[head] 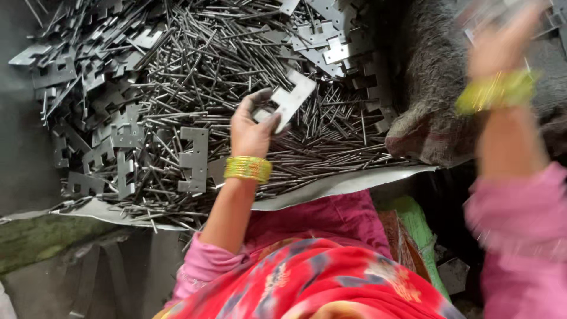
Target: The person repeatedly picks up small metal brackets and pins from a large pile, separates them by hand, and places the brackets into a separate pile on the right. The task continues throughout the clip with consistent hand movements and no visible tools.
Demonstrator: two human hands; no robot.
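My left hand holds a flat notched grey metal plate by its lower edge, lifted just over a heap of thin steel pins. Yellow-green bangles circle that wrist. My right hand is raised at the upper right and badly blurred; something pale and metallic shows near its fingers, but I cannot make out what, or whether the hand grips it. It hovers over a grey woolly cloth.
Many more notched metal plates lie mixed with the pins on a pale sheet. Another stack of plates sits at the top centre. A green bag lies beside my pink and red clothing.
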